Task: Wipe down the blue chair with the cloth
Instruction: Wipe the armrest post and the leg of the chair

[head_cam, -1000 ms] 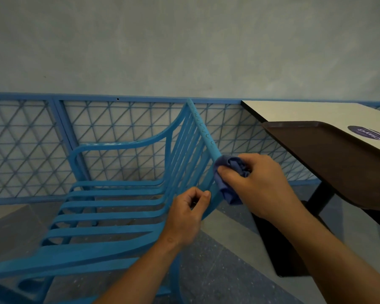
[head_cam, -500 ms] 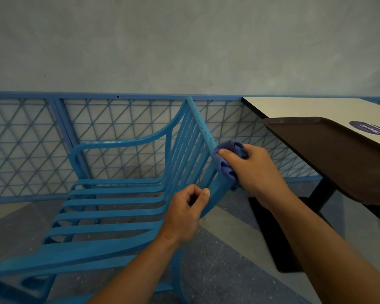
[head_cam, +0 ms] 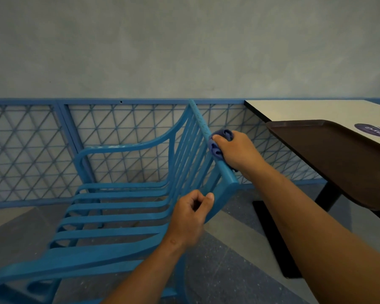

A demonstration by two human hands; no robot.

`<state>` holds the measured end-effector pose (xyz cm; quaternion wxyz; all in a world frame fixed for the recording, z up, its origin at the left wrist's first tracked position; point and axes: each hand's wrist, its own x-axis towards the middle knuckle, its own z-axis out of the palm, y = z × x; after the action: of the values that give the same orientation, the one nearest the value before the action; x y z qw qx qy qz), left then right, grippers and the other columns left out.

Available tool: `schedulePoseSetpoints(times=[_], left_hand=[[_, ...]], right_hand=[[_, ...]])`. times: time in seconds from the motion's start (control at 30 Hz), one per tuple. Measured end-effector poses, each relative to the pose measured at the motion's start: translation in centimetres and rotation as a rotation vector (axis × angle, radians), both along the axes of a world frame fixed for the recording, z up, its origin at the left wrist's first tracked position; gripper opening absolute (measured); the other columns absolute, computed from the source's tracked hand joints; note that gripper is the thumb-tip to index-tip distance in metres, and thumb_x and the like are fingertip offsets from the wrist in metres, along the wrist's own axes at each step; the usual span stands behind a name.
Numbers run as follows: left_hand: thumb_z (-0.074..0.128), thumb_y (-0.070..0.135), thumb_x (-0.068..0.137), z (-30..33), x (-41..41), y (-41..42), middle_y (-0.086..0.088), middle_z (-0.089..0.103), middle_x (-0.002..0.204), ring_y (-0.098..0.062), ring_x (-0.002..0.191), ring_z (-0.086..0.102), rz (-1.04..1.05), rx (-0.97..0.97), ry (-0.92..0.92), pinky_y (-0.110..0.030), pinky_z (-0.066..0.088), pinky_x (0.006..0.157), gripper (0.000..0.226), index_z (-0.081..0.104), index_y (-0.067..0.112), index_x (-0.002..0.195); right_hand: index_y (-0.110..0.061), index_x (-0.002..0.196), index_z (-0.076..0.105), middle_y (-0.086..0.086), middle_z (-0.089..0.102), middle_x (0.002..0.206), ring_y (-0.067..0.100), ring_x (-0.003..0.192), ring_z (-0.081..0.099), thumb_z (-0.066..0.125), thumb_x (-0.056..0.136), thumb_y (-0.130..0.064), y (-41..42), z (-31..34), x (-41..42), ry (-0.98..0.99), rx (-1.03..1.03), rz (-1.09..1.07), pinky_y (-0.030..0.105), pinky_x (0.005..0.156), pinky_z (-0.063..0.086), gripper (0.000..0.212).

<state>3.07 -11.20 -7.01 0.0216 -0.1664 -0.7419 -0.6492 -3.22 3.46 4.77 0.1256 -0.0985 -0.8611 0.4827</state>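
The blue slatted metal chair (head_cam: 119,207) stands in front of me, its backrest on the right with the top rail running away from me. My right hand (head_cam: 237,151) grips a bunched blue-purple cloth (head_cam: 217,143) and presses it onto the middle of that top rail. My left hand (head_cam: 190,218) is lower, its fingers curled round the near end of the backrest frame, thumb on the outer edge. Part of the cloth is hidden under my right palm.
A white table (head_cam: 305,110) with a dark brown tray (head_cam: 338,163) on it stands close at the right, its black base (head_cam: 272,238) on the floor beside the chair. A blue lattice fence (head_cam: 31,145) runs behind the chair below a grey wall.
My right hand has slid the cloth up along the backrest's top rail, away from me. My left hand has kept its grip on the near end of the backrest.
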Motion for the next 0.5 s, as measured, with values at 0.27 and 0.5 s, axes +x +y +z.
schedulePoseSetpoints(times=[0.27,0.5], left_hand=[[0.06,0.053,0.082,-0.4,-0.1,0.1,0.013,0.056,0.074,-0.007,0.073,0.053,-0.035,0.134,-0.004,-0.024,0.045,0.069,0.038,0.063,0.015,0.086],[0.062,0.031,0.098,-0.1,-0.4,0.5,0.014,0.06,0.075,-0.001,0.073,0.057,0.024,0.114,-0.093,-0.018,0.047,0.07,0.014,0.067,0.018,0.095]], right_hand=[[-0.014,0.082,0.066,0.005,0.068,0.068,0.005,0.053,0.059,0.077,0.081,-0.055,1.2,0.3,5.6,-0.022,0.224,0.141,0.02,0.045,0.043,0.042],[-0.01,0.073,0.063,0.006,0.059,0.061,0.02,0.054,0.059,0.075,0.088,-0.041,0.1,0.3,-1.7,0.003,0.094,-0.001,0.025,0.044,0.043,0.036]])
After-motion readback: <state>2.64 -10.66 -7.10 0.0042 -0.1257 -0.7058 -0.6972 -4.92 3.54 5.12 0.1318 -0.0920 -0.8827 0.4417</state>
